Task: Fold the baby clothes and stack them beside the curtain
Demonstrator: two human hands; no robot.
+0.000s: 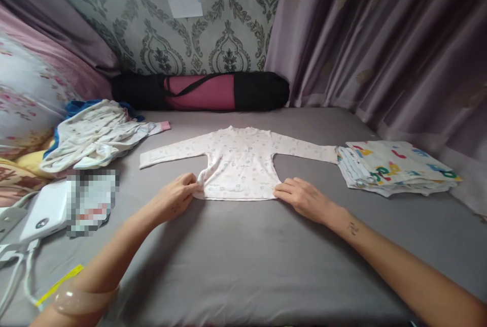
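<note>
With our left hand (175, 196) pinching the shirt (239, 162) hem at 9 o'clock and our right hand (302, 197) flat and open at 3, we risk bunching the hem unevenly.

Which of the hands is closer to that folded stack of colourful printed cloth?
The right hand. It rests at the small shirt's bottom right corner, on the side where the folded stack lies; the left hand pinches the opposite corner, farther away.

A small white long-sleeved printed shirt (238, 163) lies centred; folded letter-print cloths (395, 167) at three o'clock, crumpled pale clothes (95, 136) at ten, a rolled pink-and-black mat bag (201, 92) at twelve.
</note>
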